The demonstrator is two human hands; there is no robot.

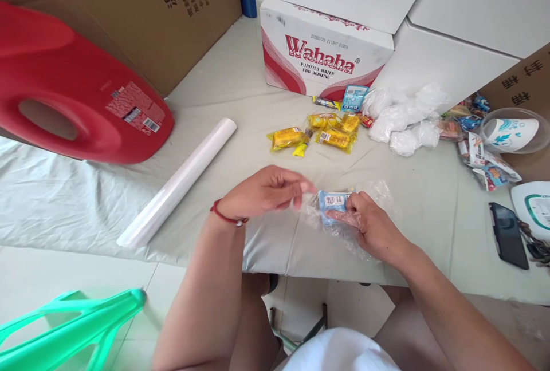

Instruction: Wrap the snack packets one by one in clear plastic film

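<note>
A small blue packet (pixel 332 201) with a barcode lies in crumpled clear plastic film (pixel 380 190) near the table's front edge. My right hand (pixel 369 219) is closed around the packet's right side, film bunched beneath and around the fingers. To the left, my left hand (pixel 275 189) has its fingers closed on a strip of the same film, which stretches toward the packet; its fingertips are slightly smeared by motion. Just beyond both hands sit several yellow packaged snacks (pixel 335 137), with a blue snack pouch (pixel 354 98) behind them.
A white roll (pixel 178 182) lies diagonally at left beside a red jug (pixel 86 85). White plastic-wrapped bundles (pixel 404 119), assorted snack packets (pixel 490 168), a clear cup (pixel 535 130) and a phone (pixel 508 235) lie to the right. A Wahaha carton (pixel 322 50) stands behind.
</note>
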